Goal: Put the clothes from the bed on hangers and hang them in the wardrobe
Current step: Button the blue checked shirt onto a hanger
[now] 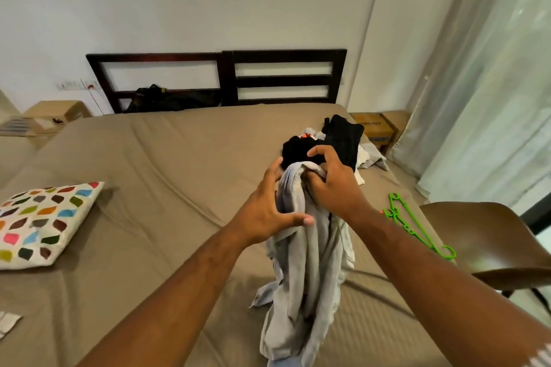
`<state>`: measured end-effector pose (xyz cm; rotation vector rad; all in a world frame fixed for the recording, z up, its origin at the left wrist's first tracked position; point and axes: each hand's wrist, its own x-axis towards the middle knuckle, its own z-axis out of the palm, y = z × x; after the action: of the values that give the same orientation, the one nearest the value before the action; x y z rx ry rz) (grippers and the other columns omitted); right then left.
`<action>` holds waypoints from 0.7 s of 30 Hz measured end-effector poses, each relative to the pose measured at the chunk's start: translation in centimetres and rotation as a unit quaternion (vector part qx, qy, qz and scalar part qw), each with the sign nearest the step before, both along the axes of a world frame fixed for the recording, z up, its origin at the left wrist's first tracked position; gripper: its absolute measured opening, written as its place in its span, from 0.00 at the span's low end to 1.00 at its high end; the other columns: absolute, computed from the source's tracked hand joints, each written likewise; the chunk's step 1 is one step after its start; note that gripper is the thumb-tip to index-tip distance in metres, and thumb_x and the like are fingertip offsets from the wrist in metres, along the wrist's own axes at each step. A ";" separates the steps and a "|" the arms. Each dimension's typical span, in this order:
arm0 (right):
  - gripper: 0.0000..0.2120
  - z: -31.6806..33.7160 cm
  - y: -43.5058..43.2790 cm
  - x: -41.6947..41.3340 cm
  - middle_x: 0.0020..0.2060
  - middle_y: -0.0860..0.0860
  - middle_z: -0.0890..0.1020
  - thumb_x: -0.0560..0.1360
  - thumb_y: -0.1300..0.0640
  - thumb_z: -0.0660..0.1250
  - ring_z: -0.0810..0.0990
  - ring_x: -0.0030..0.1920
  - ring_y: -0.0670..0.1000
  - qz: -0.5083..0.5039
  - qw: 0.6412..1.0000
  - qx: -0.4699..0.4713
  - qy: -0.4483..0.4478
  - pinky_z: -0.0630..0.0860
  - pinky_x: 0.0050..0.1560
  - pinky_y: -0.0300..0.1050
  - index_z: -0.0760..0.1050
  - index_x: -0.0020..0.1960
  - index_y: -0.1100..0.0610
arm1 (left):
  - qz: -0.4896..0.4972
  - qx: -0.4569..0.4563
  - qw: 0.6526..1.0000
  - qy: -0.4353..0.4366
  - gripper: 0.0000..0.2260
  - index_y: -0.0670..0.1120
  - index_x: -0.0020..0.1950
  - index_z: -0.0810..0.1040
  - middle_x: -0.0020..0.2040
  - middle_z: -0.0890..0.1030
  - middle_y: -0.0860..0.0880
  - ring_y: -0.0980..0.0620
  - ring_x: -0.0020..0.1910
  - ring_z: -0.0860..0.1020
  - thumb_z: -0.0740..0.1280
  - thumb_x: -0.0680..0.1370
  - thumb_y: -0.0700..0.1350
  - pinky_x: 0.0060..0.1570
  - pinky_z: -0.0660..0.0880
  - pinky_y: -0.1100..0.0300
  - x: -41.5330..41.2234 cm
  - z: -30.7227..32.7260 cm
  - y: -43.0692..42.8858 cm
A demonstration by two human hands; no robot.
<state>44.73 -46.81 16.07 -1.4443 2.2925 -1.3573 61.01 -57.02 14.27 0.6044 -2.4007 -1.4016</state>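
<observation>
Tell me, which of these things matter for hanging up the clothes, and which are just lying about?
Part of the job:
grey garment, gripped by the right hand, left hand open beside it
black clothes in the pile
green hangers

Just lying about:
patterned cushion
brown chair
cardboard box

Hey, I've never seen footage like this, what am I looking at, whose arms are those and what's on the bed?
There is no machine here. One camera, worn on a person's head, looks down at their own arms. The right hand grips the top of a pale grey garment; the left hand is open against its side. Its lower end trails on the bed. Behind the hands lies a pile of black and light clothes, to the right a green hanger, to the left a patterned cushion.
</observation>
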 end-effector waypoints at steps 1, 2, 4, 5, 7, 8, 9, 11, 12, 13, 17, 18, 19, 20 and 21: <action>0.16 0.1 0.0 0.0 0.34 0.44 0.78 0.79 0.57 0.67 0.78 0.33 0.38 0.007 1.000 0.016 -0.005 0.68 0.33 0.28 0.68 0.63 0.46 | 0.017 0.001 1.000 -0.003 0.53 0.62 0.79 0.50 0.75 0.66 0.57 0.57 0.70 0.69 0.77 0.64 0.68 0.69 0.71 0.56 -0.2 -0.1 0.1; 0.16 0.2 0.1 0.1 0.34 0.44 0.78 0.79 0.57 0.68 0.78 0.33 0.37 0.021 0.999 0.029 -0.006 0.69 0.33 0.28 0.68 0.63 0.47 | 0.032 -0.013 0.999 -0.002 0.46 0.60 0.79 0.55 0.72 0.70 0.57 0.57 0.67 0.73 0.76 0.67 0.66 0.66 0.74 0.57 -0.5 -0.1 0.3; 0.17 0.4 0.2 0.1 0.36 0.43 0.78 0.78 0.58 0.70 0.78 0.34 0.38 0.058 0.998 0.038 0.007 0.69 0.34 0.29 0.69 0.63 0.48 | 0.074 -0.073 0.995 0.009 0.27 0.57 0.72 0.68 0.63 0.79 0.55 0.56 0.57 0.80 0.73 0.76 0.54 0.57 0.77 0.61 -0.9 -0.2 0.2; 0.17 0.4 0.2 0.1 0.38 0.43 0.78 0.77 0.58 0.70 0.78 0.35 0.39 0.079 0.996 0.039 0.019 0.70 0.35 0.30 0.70 0.63 0.49 | 0.106 -0.101 0.989 0.021 0.19 0.55 0.68 0.73 0.57 0.81 0.55 0.55 0.53 0.81 0.71 0.78 0.49 0.52 0.78 0.63 -1.0 -0.1 0.0; 0.18 0.3 0.4 -0.3 0.46 0.44 0.78 0.76 0.56 0.72 0.77 0.44 0.42 0.103 0.991 0.054 0.072 0.73 0.43 0.33 0.71 0.63 0.47 | 0.165 -0.121 0.977 0.058 0.11 0.53 0.61 0.78 0.50 0.82 0.56 0.56 0.48 0.81 0.68 0.79 0.44 0.47 0.78 0.63 -1.0 0.4 -0.5; 0.19 0.0 0.5 -0.7 0.52 0.45 0.76 0.75 0.55 0.73 0.76 0.50 0.43 0.095 0.987 0.067 0.112 0.73 0.49 0.35 0.71 0.63 0.47 | 0.182 -0.122 0.973 0.075 0.09 0.52 0.59 0.78 0.49 0.82 0.57 0.57 0.47 0.81 0.67 0.79 0.43 0.46 0.77 0.64 -0.9 0.8 -0.6; 0.21 -0.3 0.6 -1.1 0.55 0.45 0.74 0.73 0.54 0.74 0.73 0.54 0.45 0.073 0.984 0.075 0.144 0.73 0.53 0.37 0.72 0.62 0.47 | 0.189 -0.124 0.970 0.087 0.09 0.52 0.58 0.79 0.49 0.82 0.57 0.58 0.47 0.80 0.66 0.79 0.42 0.46 0.76 0.66 -1.0 1.2 -0.7; 0.20 -0.9 0.8 -1.7 0.55 0.47 0.72 0.71 0.55 0.76 0.72 0.54 0.48 0.018 0.986 0.069 0.151 0.72 0.52 0.40 0.72 0.58 0.47 | 0.185 -0.132 0.969 0.099 0.11 0.52 0.57 0.79 0.51 0.83 0.57 0.58 0.49 0.80 0.64 0.78 0.41 0.48 0.75 0.67 -1.3 2.1 -0.9; 0.18 -1.0 0.9 -1.9 0.52 0.47 0.73 0.71 0.56 0.76 0.73 0.51 0.49 -0.001 0.989 0.072 0.132 0.72 0.50 0.40 0.72 0.56 0.47 | 0.183 -0.139 0.968 0.101 0.12 0.52 0.58 0.79 0.52 0.83 0.57 0.58 0.49 0.80 0.63 0.78 0.41 0.49 0.75 0.65 -1.3 2.5 -1.0; 0.17 -1.1 0.8 -2.0 0.50 0.47 0.74 0.72 0.56 0.76 0.74 0.49 0.49 -0.006 0.991 0.091 0.103 0.72 0.48 0.41 0.72 0.56 0.48 | 0.183 -0.142 0.967 0.103 0.12 0.52 0.58 0.79 0.52 0.83 0.57 0.58 0.49 0.80 0.63 0.78 0.41 0.49 0.75 0.64 -1.3 2.8 -1.1; 0.15 -0.9 0.5 -2.3 0.49 0.46 0.79 0.73 0.52 0.75 0.78 0.48 0.47 0.081 0.970 0.229 0.006 0.75 0.49 0.44 0.74 0.55 0.46 | 0.158 -0.085 0.976 0.121 0.13 0.53 0.59 0.80 0.53 0.83 0.59 0.64 0.52 0.79 0.61 0.80 0.39 0.52 0.74 0.71 -0.8 3.9 -1.7; 0.13 -0.8 0.5 -2.2 0.47 0.46 0.79 0.73 0.53 0.75 0.78 0.46 0.47 0.094 0.966 0.241 0.003 0.75 0.47 0.44 0.74 0.54 0.47 | 0.141 -0.064 0.981 0.118 0.14 0.53 0.60 0.80 0.54 0.82 0.59 0.65 0.53 0.78 0.61 0.80 0.39 0.54 0.75 0.70 -0.5 4.1 -1.8; 0.11 -0.8 0.6 -2.2 0.45 0.47 0.79 0.73 0.55 0.75 0.78 0.43 0.47 0.089 0.970 0.228 0.013 0.75 0.44 0.45 0.75 0.52 0.50 | 0.120 -0.046 0.986 0.108 0.14 0.53 0.62 0.79 0.56 0.82 0.59 0.64 0.55 0.78 0.62 0.80 0.40 0.55 0.75 0.68 -0.2 4.4 -1.9; 0.09 -0.7 0.6 -2.2 0.42 0.48 0.79 0.73 0.57 0.74 0.77 0.40 0.47 0.067 0.978 0.194 0.031 0.74 0.42 0.45 0.76 0.49 0.53 | 0.095 -0.026 0.991 0.087 0.15 0.54 0.65 0.78 0.57 0.81 0.58 0.63 0.56 0.78 0.64 0.80 0.41 0.56 0.75 0.66 0.2 4.7 -2.0; 0.07 -0.6 0.6 -2.1 0.38 0.48 0.78 0.73 0.59 0.74 0.76 0.37 0.47 0.030 0.987 0.148 0.047 0.72 0.39 0.42 0.75 0.46 0.56 | 0.063 -0.005 0.996 0.056 0.16 0.54 0.67 0.76 0.58 0.81 0.57 0.61 0.56 0.79 0.66 0.80 0.43 0.56 0.76 0.64 0.6 5.0 -2.1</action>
<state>42.62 -46.25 15.45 -1.4914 2.3605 -0.9008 61.61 -59.17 19.23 0.6453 -2.2406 -1.3353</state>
